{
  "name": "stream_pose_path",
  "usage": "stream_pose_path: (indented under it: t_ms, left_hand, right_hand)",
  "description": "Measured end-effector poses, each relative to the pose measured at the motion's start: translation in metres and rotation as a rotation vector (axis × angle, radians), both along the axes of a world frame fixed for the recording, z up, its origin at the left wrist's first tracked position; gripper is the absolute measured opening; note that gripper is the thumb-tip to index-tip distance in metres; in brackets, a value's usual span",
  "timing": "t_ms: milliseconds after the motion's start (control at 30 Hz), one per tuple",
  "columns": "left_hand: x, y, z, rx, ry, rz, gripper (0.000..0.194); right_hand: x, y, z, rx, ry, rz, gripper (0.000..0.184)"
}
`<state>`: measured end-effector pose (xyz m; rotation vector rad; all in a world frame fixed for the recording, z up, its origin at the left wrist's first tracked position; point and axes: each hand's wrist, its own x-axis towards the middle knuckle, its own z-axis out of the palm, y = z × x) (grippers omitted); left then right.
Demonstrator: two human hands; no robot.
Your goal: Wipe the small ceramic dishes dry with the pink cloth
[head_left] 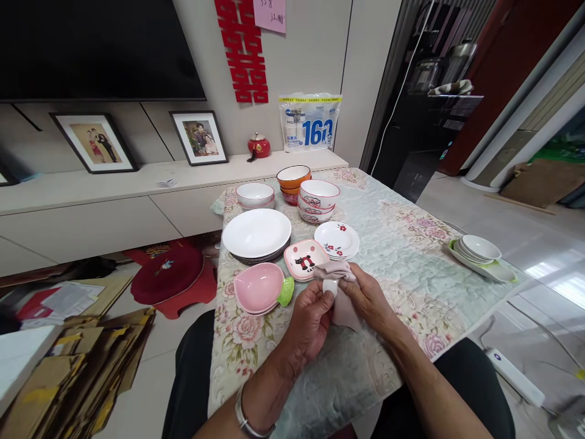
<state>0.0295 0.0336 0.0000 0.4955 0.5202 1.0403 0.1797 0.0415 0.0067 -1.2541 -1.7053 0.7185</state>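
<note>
Above the near part of the table, my left hand [309,318] is closed on a small white glossy object [329,286], mostly covered by fingers and cloth, so its kind is unclear. My right hand [369,297] grips a pale pinkish-beige cloth [346,313], folded against the white object. Just beyond my hands sits a square dish with a black cat [305,258]. Pink fruit-shaped bowls with a green leaf handle [259,289] are stacked to the left. Behind are large white plates [256,233] and small flowered plates [337,239], both in stacks.
Farther back stand stacked white bowls [319,194], orange-rimmed bowls [293,177] and red-rimmed bowls [255,194]. Small white dishes [479,248] lie on a long green-edged dish [498,272] near the right table edge. A red stool [170,280] and flattened cardboard [86,378] are at the left.
</note>
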Motion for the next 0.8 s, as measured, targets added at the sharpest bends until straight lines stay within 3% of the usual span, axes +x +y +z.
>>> stream_pose_path:
  t_ms: [167, 300, 467, 600, 800]
  left_hand:
    - [0.0, -0.002, 0.0, -0.007, 0.019, 0.002, 0.03]
    - [0.0, 0.0, 0.002, -0.014, -0.001, 0.083, 0.033]
    - [0.001, 0.003, 0.002, -0.042, -0.014, 0.078, 0.039]
    - [0.003, -0.001, 0.0, -0.055, 0.004, 0.032, 0.035]
    - [0.001, -0.001, 0.003, -0.018, 0.021, 0.062, 0.031]
  right_hand:
    - [-0.002, 0.001, -0.005, -0.049, 0.069, -0.103, 0.034]
    - [-0.006, -0.002, -0.003, -0.08, 0.117, -0.003, 0.037]
    - [-0.011, -0.003, -0.011, 0.078, -0.102, 0.04, 0.051]
    - [-0.011, 0.0, -0.017, 0.211, -0.192, 0.005, 0.042]
    - [-0.009, 0.0, -0.012, 0.19, -0.169, -0.122, 0.04]
